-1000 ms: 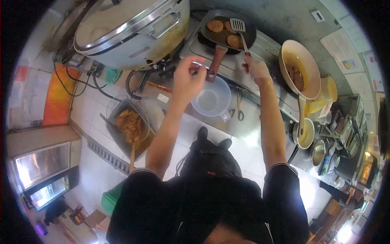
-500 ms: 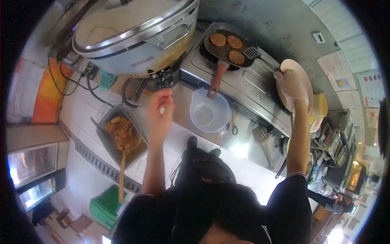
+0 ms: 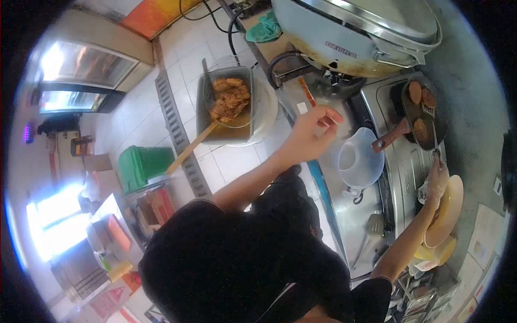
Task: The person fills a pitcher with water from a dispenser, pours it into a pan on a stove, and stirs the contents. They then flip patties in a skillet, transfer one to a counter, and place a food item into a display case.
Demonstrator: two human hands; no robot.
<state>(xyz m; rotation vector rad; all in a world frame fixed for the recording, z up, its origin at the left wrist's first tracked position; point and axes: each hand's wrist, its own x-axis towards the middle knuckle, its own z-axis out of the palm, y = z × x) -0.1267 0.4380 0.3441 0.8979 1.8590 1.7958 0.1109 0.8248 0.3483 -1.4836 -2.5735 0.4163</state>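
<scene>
My left hand point(image 3: 316, 132) is bare, its fingers curled above the counter near a clear plastic jug point(image 3: 362, 161); what the fingers hold, if anything, is too small to name. In a thin clear glove, my right hand point(image 3: 437, 180) is closed on the handle of a slotted spatula point(image 3: 430, 111). The spatula's head lies in a dark square pan point(image 3: 437, 129) with three browned patties, one of them a patty point(image 3: 420, 131) near the pan's brown handle point(image 3: 391, 135). A cream plate point(image 3: 456, 207) is beside my right wrist.
A large lidded cooker point(image 3: 323, 40) stands beyond the stove point(image 3: 401, 183). At left, a strainer of fried food point(image 3: 229, 99) rests over a grey container point(image 3: 203, 113). Another spatula point(image 3: 375, 226) lies on the counter. A green bin point(image 3: 142, 167) is on the floor side.
The view has swung left, shifting the stove and pan rightward. My right hand has gone from over the plate to the spatula handle and closed on it. My left hand remains curled.
</scene>
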